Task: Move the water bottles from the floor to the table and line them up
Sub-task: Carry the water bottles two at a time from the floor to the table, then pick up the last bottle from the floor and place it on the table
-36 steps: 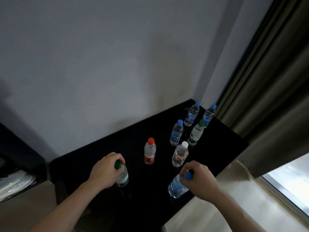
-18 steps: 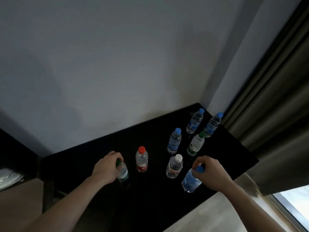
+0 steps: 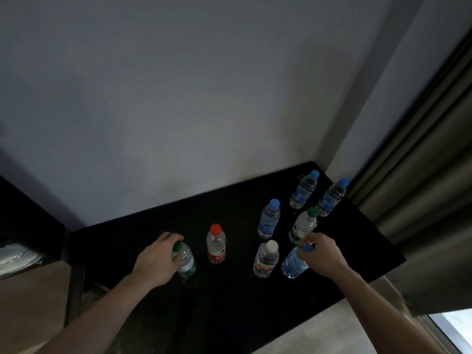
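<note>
Several water bottles stand on a black table (image 3: 229, 297). My left hand (image 3: 155, 259) grips the neck of a green-capped bottle (image 3: 187, 263) at the left. My right hand (image 3: 323, 256) holds the top of a blue-capped bottle (image 3: 293, 263) that tilts slightly, close beside a white-capped bottle (image 3: 265, 259). Between my hands stands a red-capped bottle (image 3: 216, 245). Further back are a blue-capped bottle (image 3: 269, 219), a green-capped bottle (image 3: 302, 226) and two more blue-capped bottles (image 3: 304, 190) (image 3: 330, 198) near the corner.
A grey wall rises behind the table. A curtain (image 3: 421, 162) hangs at the right, close to the far bottles. Light floor (image 3: 319, 330) shows past the table's near right edge. A dark piece of furniture (image 3: 25, 215) stands at the left.
My right hand has carried the blue-capped bottle away from the front edge to beside the white-capped bottle. My left hand stays on its green-capped bottle. The view has tilted upward.
</note>
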A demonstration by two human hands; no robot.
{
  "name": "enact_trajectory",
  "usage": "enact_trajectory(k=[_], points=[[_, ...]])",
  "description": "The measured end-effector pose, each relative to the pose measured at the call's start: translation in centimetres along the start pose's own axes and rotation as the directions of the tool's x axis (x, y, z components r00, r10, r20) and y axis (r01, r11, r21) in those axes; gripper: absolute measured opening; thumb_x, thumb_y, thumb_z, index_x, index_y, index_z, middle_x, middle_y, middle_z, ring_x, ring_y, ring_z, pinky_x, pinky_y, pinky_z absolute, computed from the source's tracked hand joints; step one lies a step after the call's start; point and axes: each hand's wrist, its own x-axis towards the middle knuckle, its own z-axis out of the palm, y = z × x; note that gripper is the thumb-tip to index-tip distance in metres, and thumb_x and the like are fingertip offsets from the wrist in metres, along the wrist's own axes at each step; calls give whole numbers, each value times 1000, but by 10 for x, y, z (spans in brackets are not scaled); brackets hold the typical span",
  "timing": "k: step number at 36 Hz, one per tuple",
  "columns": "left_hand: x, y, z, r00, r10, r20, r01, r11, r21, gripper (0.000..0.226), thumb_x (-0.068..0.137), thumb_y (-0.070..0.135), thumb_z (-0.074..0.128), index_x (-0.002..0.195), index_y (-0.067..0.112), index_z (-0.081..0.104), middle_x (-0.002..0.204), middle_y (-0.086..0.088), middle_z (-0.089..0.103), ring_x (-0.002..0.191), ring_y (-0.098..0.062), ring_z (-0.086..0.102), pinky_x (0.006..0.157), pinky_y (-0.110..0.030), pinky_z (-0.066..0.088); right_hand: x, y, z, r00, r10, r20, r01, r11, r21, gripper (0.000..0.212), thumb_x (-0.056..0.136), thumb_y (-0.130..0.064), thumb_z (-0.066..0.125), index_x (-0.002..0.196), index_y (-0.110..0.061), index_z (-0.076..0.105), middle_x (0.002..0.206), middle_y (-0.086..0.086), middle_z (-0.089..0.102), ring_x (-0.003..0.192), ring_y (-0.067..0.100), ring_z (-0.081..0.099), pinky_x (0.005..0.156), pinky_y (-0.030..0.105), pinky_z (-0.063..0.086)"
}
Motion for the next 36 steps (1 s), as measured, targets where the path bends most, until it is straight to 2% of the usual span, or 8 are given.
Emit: enact_trajectory(k=[8, 17, 20, 26, 29, 31, 34, 36], points=[[-14, 3, -5, 1000, 3, -11, -3, 999, -32, 56, 91, 30, 69, 142, 33, 46, 145, 11, 44, 112, -10, 63, 89, -27, 56, -2, 10, 20, 998, -15, -66, 19, 997, 74, 15, 88, -16, 63, 99, -23, 70, 106, 0, 67, 78, 7, 59, 57, 19, 45], [-36, 1, -14, 999, 30, 19, -29, 998, -57, 56, 93, 31, 67, 145, 31, 45, 148, 13, 39, 103, -8, 63, 88, -27, 56, -16, 9, 15, 997, -44, -69, 46, 999, 23, 35, 88, -21, 67, 123, -19, 68, 127, 7, 63, 112, 24, 62, 91, 35, 52], [-50, -7, -20, 998, 55, 9, -55, 997, -53, 57, 93, 33, 67, 146, 32, 44, 150, 15, 36, 97, -5, 62, 83, -22, 55, -31, 2, 15, 994, -47, -101, 51, 998, 40, 35, 88, -20, 67, 123, -18, 69, 129, 7, 62, 110, 23, 62, 88, 34, 51], [-93, -43, -43, 995, 95, -14, -96, 993, -66, 55, 93, 37, 66, 144, 38, 44, 154, 20, 29, 97, 2, 59, 85, -20, 56, -83, -38, 34, 947, -69, -315, 128, 977, 171, 34, 91, -10, 60, 121, -25, 65, 133, 0, 51, 87, 8, 59, 67, 25, 48], [-124, -70, -56, 994, 102, -34, -105, 991, -83, 55, 93, 39, 66, 144, 40, 44, 153, 22, 28, 101, 3, 57, 86, -20, 56, -120, -75, 57, 919, -149, -365, 239, 947, 216, 31, 92, -15, 64, 119, -30, 64, 128, -6, 50, 95, 9, 64, 70, 28, 56], [-150, -92, -66, 994, 103, -44, -107, 990, -91, 54, 93, 41, 66, 143, 42, 43, 153, 24, 26, 102, 3, 57, 84, -18, 55, -145, -103, 78, 908, -227, -351, 315, 924, 216, 32, 92, -15, 65, 115, -36, 62, 122, -12, 50, 98, 6, 63, 73, 29, 59], [-193, -129, -78, 994, 90, -64, -96, 991, -92, 51, 93, 44, 65, 140, 44, 44, 152, 27, 25, 102, 3, 58, 84, -16, 52, -184, -146, 114, 898, -379, -222, 423, 882, 206, 43, 89, -16, 70, 112, -50, 56, 120, -23, 48, 98, -2, 61, 75, 12, 50], [-224, -158, -85, 995, 62, -82, -70, 993, -96, 50, 93, 44, 64, 139, 44, 45, 151, 27, 26, 107, 1, 59, 89, -18, 50, -207, -175, 141, 877, -468, -108, 480, 851, 211, 43, 87, -19, 72, 115, -48, 57, 123, -23, 49, 104, 1, 62, 85, 14, 51]])
